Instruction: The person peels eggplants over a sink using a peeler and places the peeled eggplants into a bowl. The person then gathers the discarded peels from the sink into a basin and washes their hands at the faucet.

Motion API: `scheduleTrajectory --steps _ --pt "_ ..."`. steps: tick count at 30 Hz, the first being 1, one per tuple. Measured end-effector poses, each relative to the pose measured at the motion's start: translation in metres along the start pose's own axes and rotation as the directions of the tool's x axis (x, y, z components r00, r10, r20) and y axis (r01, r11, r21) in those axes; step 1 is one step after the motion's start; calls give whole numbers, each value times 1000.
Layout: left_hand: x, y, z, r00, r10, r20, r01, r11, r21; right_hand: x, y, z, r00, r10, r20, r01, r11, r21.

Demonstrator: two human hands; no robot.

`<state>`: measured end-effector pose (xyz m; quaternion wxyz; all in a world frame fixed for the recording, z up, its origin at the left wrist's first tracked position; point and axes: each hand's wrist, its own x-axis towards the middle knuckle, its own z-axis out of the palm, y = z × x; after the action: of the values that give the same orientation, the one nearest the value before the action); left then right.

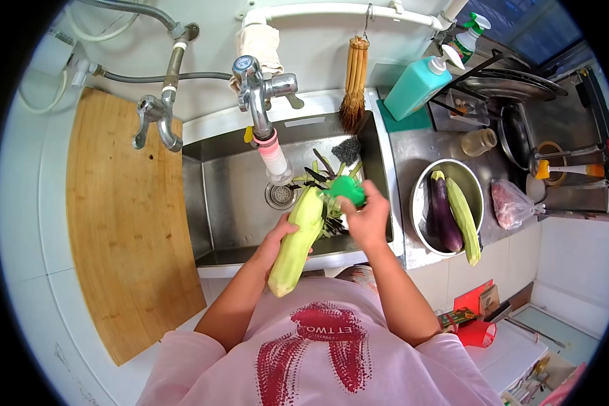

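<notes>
1. Over the near part of the sink [206, 227], here's the left hand [274, 241], thumb on top and fingers curled beneath, gripping a pale-green vegetable [293, 247].
2. That vegetable slants across the sink's near rim: its far end hangs over the basin, its near end points back at the pink shirt [243, 365].
3. Over the sink's right half, the right hand [368, 220] closes round a green tool [347, 192], right up at the vegetable's far end! There's blur here, so I can't tell whether tool and skin touch.
4. Down in the sink, dark and green peelings [333, 225] lie scattered to the right of the drain [280, 195], and a dark scrubber [347, 150] sits towards the far right corner.
5. Above the sink hangs the tap [256, 95] with its pink-collared nozzle [273, 157]; at the far edge, a brush [356, 81] dangles from a hook.
6. Right of the sink, a metal bowl [423, 233] carries 2 long vegetables: 1 purple [446, 216], 1 pale green [463, 216].
7. And left of the sink stretches a wooden board [125, 237].
</notes>
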<state>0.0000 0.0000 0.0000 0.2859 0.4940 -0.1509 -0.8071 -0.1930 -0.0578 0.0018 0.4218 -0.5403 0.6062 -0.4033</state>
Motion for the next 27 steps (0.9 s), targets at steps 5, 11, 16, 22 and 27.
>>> scheduleTrajectory --steps 5,11,16,22,27 --pt "4 -3 -3 994 -3 108 34 956 -292 6 18 -14 998 54 38 -62 960 273" --pt "0 -1 0 997 28 74 -26 999 -32 -6 -2 -14 960 86 266 -182 915 359" --pt "-10 9 16 1000 23 7 -23 999 39 -9 -5 -7 960 62 273 -150 937 317" --pt "-10 11 8 998 33 50 -40 990 139 -4 -2 -6 976 98 194 -139 968 211" --pt "-12 9 -9 988 56 142 -98 945 311 20 24 -12 985 164 58 -173 959 226"
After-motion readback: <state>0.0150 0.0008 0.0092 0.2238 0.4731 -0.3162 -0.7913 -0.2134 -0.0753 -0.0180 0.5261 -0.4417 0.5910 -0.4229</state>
